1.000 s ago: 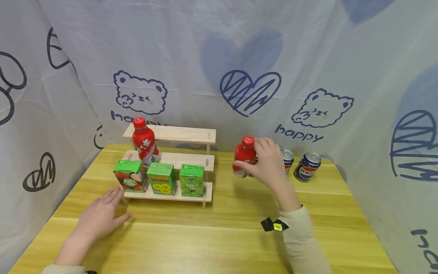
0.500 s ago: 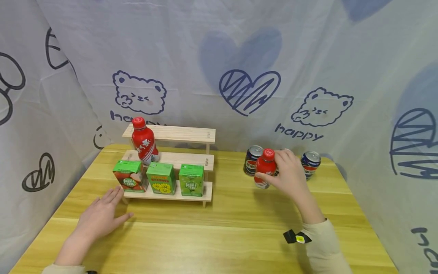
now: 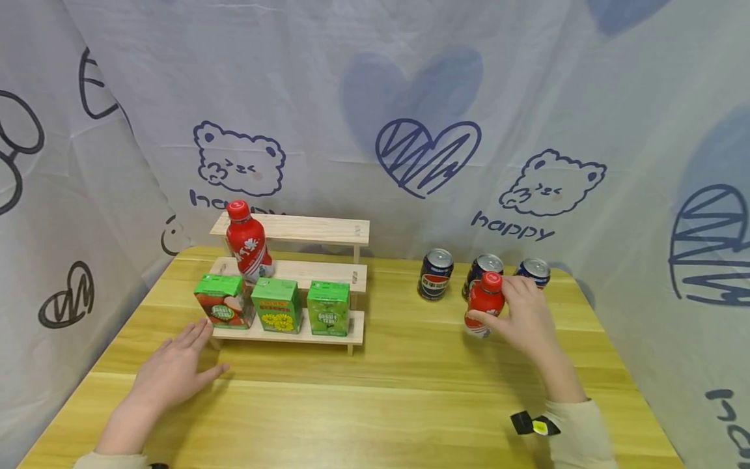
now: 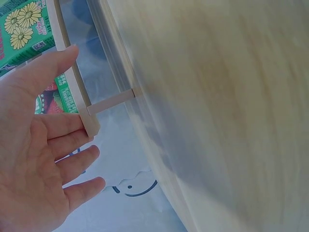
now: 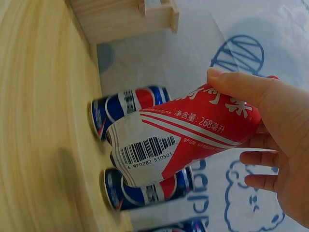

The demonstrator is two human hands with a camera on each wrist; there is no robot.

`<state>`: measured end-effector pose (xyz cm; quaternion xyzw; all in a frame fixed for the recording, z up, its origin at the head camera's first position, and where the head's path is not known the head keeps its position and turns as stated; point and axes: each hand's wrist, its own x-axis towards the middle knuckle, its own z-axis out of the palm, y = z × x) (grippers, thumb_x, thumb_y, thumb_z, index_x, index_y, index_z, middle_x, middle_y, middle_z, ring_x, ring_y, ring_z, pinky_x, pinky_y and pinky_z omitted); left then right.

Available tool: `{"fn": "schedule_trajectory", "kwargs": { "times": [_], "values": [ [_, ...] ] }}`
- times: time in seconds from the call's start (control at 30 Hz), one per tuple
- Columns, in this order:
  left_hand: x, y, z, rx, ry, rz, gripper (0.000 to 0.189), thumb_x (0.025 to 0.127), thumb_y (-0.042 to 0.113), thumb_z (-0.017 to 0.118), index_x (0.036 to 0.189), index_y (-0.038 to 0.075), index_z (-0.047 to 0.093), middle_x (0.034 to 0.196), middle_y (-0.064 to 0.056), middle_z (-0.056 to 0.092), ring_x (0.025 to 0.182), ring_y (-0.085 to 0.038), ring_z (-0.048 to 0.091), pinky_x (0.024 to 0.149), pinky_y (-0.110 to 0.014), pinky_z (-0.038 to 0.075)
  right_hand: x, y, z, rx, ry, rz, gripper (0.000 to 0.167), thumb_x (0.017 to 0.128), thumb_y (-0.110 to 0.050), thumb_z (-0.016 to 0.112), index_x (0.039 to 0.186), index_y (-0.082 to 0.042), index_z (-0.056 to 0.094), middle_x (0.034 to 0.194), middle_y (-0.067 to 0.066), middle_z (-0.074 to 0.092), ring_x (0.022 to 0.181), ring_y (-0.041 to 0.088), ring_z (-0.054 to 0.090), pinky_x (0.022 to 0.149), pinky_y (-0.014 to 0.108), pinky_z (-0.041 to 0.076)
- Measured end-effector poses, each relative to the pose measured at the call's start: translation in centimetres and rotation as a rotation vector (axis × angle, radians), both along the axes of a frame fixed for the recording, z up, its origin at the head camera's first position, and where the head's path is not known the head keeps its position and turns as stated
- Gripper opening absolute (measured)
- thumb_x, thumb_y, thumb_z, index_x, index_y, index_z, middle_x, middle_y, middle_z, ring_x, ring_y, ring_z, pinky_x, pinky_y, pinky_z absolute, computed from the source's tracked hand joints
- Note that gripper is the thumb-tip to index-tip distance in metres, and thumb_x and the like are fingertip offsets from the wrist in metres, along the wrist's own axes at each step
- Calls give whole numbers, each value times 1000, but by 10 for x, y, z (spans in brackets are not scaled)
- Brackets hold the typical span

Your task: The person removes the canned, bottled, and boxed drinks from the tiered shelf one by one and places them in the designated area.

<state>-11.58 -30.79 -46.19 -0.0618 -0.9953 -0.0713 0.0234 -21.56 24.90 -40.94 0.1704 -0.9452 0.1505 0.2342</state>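
My left hand [image 3: 172, 371] lies at the lower left of the frame on the counter [image 3: 328, 417], fingers straight and spread, their tips touching the left end of the shelf [image 3: 310, 228]. The shelf has three wooden tiers and fills the left-centre. Its lowest tier carries, left to right, a red box [image 3: 222, 311], a flower box [image 3: 277, 312] (yellow blooms on its front) and a green box [image 3: 328, 316]. Behind the red and flower boxes, a red bottle [image 3: 249, 244] stands upright on the middle tier.

Right of centre, a can [image 3: 435, 277] stands on the counter, well apart from the shelf. Next comes the held bottle [image 3: 485, 303], just in front of the middle can [image 3: 486, 262] and partly hiding it; I cannot tell whether its base clears the counter. My right hand [image 3: 527, 319] pinches it between thumb and fingers, on its right side in the frame. Beyond my fingers, a third can [image 3: 533, 268] is partly hidden.
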Motion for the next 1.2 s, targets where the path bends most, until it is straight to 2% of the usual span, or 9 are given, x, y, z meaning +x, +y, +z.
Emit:
{"fn": "schedule_trajectory", "kwargs": {
  "times": [0.23,0.47,0.77,1.0,1.2],
  "values": [
    [0,-1,-2,4,-9,5,93,85,58,64,146,-7,37,151,-30,36,136,-49,38,111,-67,31,-1,22,-8,-12,-23,-5,71,69,-42,85,116,5,62,117,21,62,109,35,48,99,54,40],
    [0,-1,-3,4,-7,7,94,85,60,64,146,-7,37,151,-30,36,137,-48,37,111,-67,31,-3,41,-14,-17,-80,-2,69,71,-39,85,117,6,61,116,23,61,109,37,48,98,56,41],
    [-1,-1,-3,6,-5,7,93,85,57,65,145,-8,37,151,-30,34,137,-49,36,111,-67,31,-11,62,-24,-63,-152,-2,70,73,-37,84,123,5,58,126,28,58,118,44,44,102,63,35],
    [0,0,-1,5,-17,6,93,86,59,64,145,-8,37,151,-30,35,136,-49,37,111,-67,31,-15,76,-34,-103,-151,24,65,71,-33,86,118,4,61,123,28,60,116,43,44,99,60,35],
    [0,0,0,5,-15,4,93,86,59,63,145,-8,37,151,-30,35,137,-49,37,110,-67,31,-19,83,-31,-123,-195,42,64,73,-32,85,121,2,60,126,29,58,116,44,42,97,61,35]
  ]
}}
